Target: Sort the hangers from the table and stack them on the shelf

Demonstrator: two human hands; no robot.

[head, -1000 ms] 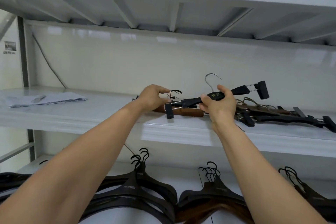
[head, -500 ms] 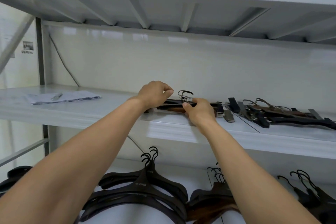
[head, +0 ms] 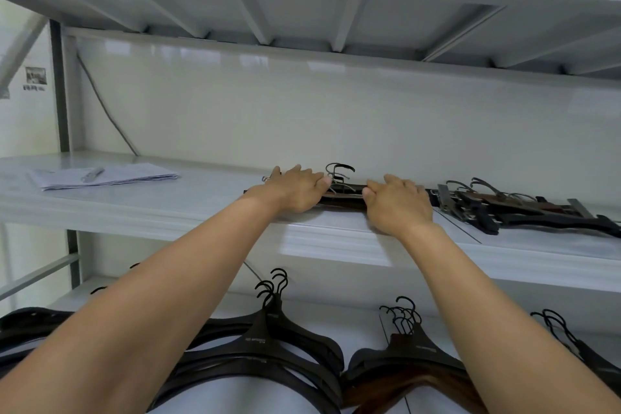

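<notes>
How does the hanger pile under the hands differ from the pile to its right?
The left hand and right hand rest on the centre pile; the right pile lies untouched. The centre pile sits square to the shelf edge; the right pile is fanned askew. Both hold flat clip hangers, black and brown.

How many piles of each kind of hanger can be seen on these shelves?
Clip-hanger piles, middle shelf: 2
Coat-hanger piles, lower shelf: 4
Total: 6 piles
</notes>
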